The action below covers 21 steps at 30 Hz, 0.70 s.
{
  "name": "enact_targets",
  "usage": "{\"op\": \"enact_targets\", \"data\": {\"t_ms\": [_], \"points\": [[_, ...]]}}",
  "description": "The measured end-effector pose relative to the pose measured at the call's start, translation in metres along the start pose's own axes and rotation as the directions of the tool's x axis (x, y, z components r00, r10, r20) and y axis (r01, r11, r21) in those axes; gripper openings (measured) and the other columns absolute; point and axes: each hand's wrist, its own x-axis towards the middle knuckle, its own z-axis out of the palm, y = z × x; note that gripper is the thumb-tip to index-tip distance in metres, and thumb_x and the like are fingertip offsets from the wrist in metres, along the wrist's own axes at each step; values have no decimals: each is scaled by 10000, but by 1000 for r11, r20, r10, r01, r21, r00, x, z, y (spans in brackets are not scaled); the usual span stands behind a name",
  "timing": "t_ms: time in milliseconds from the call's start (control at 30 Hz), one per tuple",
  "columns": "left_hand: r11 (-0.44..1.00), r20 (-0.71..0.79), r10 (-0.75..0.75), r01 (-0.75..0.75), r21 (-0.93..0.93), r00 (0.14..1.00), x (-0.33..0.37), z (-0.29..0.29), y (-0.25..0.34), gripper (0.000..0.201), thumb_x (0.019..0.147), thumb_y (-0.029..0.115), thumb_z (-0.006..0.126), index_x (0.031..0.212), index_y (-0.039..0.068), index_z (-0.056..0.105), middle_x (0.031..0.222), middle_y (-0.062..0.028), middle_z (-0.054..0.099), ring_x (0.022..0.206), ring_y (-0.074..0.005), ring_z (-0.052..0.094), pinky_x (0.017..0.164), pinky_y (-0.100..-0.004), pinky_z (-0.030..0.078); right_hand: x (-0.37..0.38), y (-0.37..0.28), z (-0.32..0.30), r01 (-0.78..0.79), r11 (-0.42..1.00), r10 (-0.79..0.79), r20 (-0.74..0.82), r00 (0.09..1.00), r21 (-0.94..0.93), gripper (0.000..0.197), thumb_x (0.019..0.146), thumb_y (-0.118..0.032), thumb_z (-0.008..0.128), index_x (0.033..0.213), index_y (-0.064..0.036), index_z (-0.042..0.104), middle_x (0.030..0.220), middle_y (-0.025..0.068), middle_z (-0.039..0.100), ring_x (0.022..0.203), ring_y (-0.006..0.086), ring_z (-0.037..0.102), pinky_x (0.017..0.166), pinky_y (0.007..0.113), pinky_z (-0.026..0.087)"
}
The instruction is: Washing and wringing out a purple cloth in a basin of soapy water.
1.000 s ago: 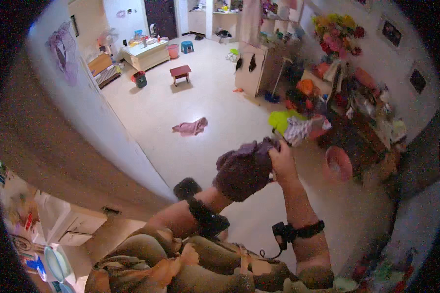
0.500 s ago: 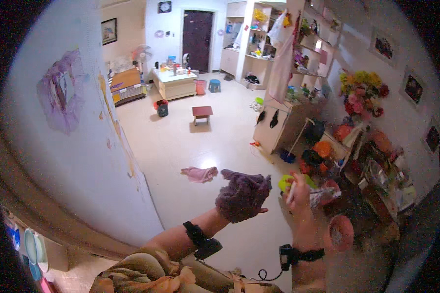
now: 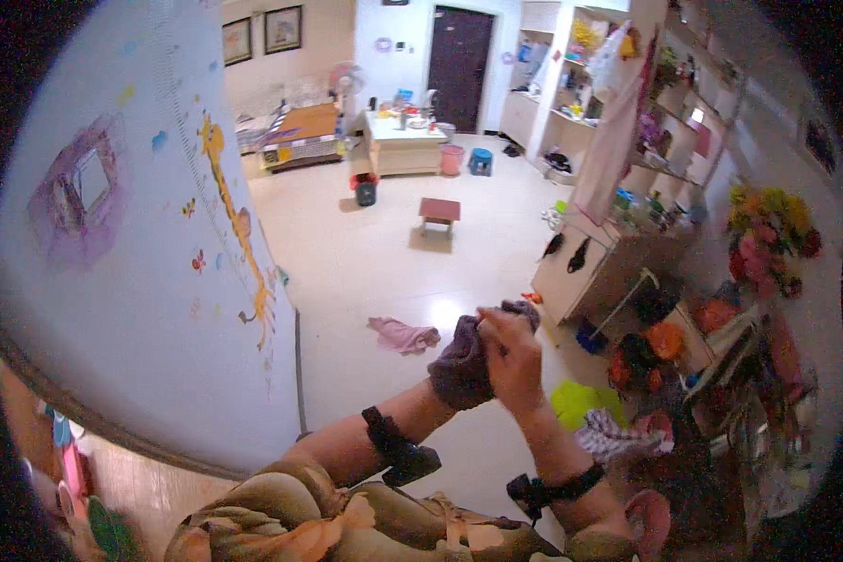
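Observation:
A dark purple cloth (image 3: 461, 367) covers my left hand, which holds it up in front of me. The fingers of that hand are hidden under the fabric, and my left forearm (image 3: 414, 408) comes in from below. My right hand (image 3: 515, 363) is at the cloth's right side, fingers curled and closed against it. Whatever is inside its grip cannot be made out. Part of the cloth shows beyond the right fingers. Each wrist wears a black strap with a small device. Below and beyond the hands, a pink cloth (image 3: 405, 335) lies crumpled on the floor.
A small red-topped stool (image 3: 439, 212) stands mid-floor, with a white table (image 3: 398, 140) farther back. At right are a yellow-green item (image 3: 585, 405), a striped cloth (image 3: 613, 435), a cabinet (image 3: 576, 267) and clutter. A decorated wall (image 3: 150, 309) runs along the left.
My right hand has moved left and up onto the purple cloth. The slim white thing seen in it before no longer shows. The view has turned left, so the room appears shifted right.

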Motion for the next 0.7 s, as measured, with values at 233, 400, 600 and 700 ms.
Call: {"op": "enact_targets", "data": {"t_ms": [233, 400, 600, 700], "points": [[992, 190, -50, 27, 124, 980, 44, 23, 41, 541, 823, 375, 570, 1203, 10, 448, 1148, -185, 492, 1062, -323, 447, 923, -447, 340, 10, 62, 13, -15, 987, 16, -5, 1000, 158, 242, 751, -14, 549, 988, -8, 602, 930, 159, 601, 943, 295, 554, 829, 384, 436], [950, 171, -163, 201, -238, 972, 73, 51, 54, 602, 822, 398, 558, 1259, 16, 399, 1256, -186, 426, 1176, -348, 367, 1019, -504, 209, 81, 119, 25, 36, 992, -43, -59, 997, -117, 169, 800, -42, 524, 952, -9, 591, 949, 172, 595, 899, 315, 547, 807, 403, 429], [92, 468, 113, -478, 874, 877, 110, 110, 134, 547, 883, 453, 417, 1291, 92, 382, 1241, -161, 450, 1146, -302, 429, 1031, -533, 219, 89, 158, 64, 47, 996, -53, 83, 995, 73, 304, 770, -63, 546, 1070, -67, 596, 1026, 127, 616, 942, 282, 560, 872, 375, 399], [650, 321, 200, -370, 663, 926, 143, 144, 138, 464, 921, 377, 393, 1263, 63, 395, 1182, -156, 472, 1078, -282, 475, 981, -478, 338, 138, 209, 80, 55, 998, -55, 12, 998, -5, 281, 772, -63, 561, 1049, -77, 603, 1009, 109, 624, 902, 269, 568, 832, 357, 431]]}}
